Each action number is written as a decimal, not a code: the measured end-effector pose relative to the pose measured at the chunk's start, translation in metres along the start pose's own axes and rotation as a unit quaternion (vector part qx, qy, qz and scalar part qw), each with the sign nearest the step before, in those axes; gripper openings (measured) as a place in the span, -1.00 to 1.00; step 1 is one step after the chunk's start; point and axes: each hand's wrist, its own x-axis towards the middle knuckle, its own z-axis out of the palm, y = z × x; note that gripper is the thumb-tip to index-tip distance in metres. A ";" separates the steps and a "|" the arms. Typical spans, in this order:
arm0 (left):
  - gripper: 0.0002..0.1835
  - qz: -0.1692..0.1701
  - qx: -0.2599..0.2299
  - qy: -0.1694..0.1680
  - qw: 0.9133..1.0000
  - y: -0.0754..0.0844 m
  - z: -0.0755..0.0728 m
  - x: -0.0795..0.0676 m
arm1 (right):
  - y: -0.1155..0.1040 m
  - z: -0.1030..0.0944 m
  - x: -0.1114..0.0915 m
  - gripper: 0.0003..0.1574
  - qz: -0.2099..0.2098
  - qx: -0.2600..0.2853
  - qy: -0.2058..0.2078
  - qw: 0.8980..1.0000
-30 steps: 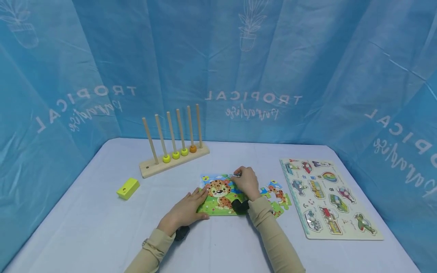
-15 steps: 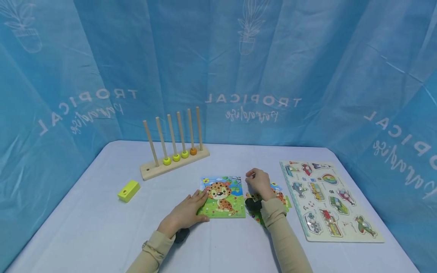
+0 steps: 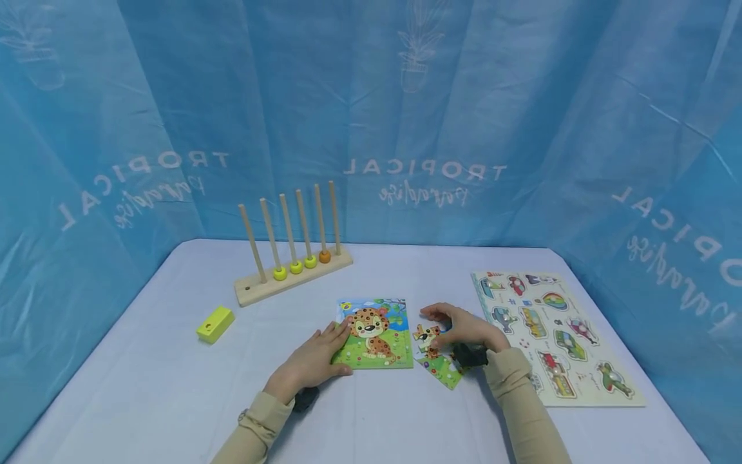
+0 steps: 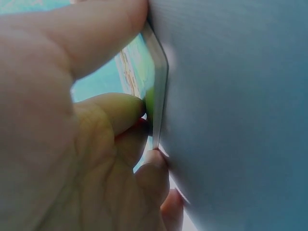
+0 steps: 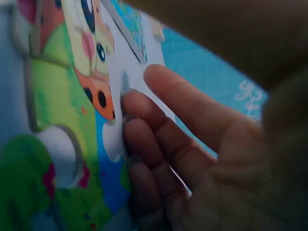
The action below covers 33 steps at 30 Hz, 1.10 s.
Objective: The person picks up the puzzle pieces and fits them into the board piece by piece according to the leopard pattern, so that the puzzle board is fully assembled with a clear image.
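Observation:
A leopard picture puzzle (image 3: 379, 345) lies flat on the table in the head view. My left hand (image 3: 310, 361) rests at its left side, fingers stretched over the edge; the left wrist view shows the fingertips and thumb against the board's edge (image 4: 161, 82). To the right of it, loose jigsaw pieces (image 3: 442, 370) with leopard and grass prints lie in a cluster. My right hand (image 3: 460, 325) is over this cluster, fingers loosely bent and apart from the thumb, partly hiding the pieces. In the right wrist view its fingertips come close beside a green and blue piece (image 5: 65, 103).
A wooden peg stand (image 3: 295, 280) with yellow beads and one orange bead stands at the back left. A yellow block (image 3: 215, 324) lies at the left. The peg puzzle board (image 3: 559, 341) with vehicle shapes lies at the right, close to the right forearm. A blue curtain (image 3: 371, 116) hangs behind.
My right hand has moved right, from the leopard picture's upper right corner to the loose pieces, and its fingers have spread. My left hand has stayed at the board's left edge.

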 end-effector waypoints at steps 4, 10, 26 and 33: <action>-0.15 0.003 -0.003 0.001 1.000 -0.002 0.000 0.000 | -0.006 0.003 -0.001 -0.19 -0.018 -0.018 -0.016 1.000; -0.15 0.002 -0.003 0.005 1.000 -0.002 -0.002 -0.002 | -0.014 0.009 0.009 -0.47 0.028 -0.031 0.054 0.998; -0.15 0.009 0.002 0.000 1.000 -0.004 -0.004 -0.002 | -0.043 0.027 0.047 -0.73 0.051 0.033 0.140 0.988; -0.15 0.016 -0.004 -0.005 1.000 -0.004 -0.001 0.000 | -0.065 0.060 0.067 -0.84 0.037 -0.006 0.095 0.995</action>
